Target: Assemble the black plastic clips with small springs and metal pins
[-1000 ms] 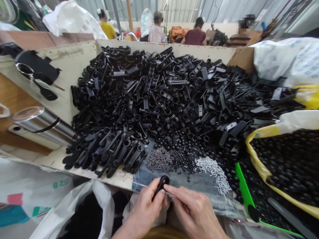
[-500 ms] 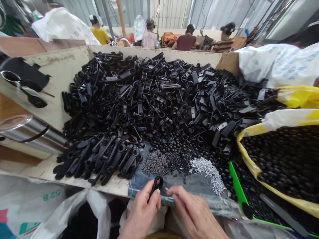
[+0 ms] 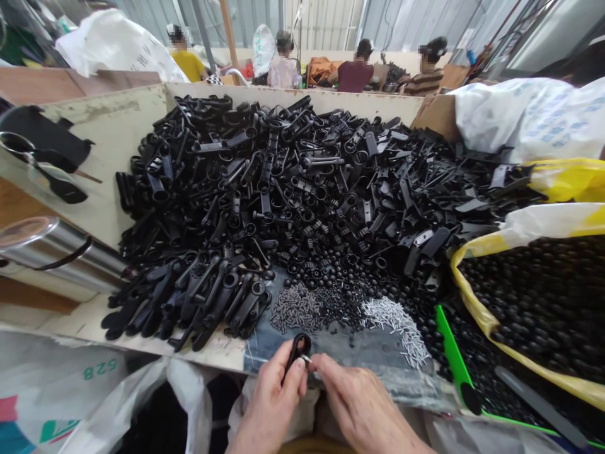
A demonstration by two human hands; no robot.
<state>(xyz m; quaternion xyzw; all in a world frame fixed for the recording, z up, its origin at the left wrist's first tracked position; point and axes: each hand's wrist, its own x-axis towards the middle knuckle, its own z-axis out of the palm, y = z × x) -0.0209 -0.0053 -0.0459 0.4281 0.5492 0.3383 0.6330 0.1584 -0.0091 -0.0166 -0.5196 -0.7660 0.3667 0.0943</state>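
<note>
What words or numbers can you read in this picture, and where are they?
"528" in green, on the lower white sack.
Blue print on the right white sack: too blurred to read.
Dark print on the far white sack: too small to read.

The person's right hand [image 3: 360, 398] has moved closer to the left hand [image 3: 268, 397]. The thin silver metal pin [image 3: 307, 359] at its fingertips, slightly apart 0.5 s ago, now sits against the black plastic loop-ended clip [image 3: 299, 350]. The head camera's view has also shifted slightly since 1 s ago.
</note>
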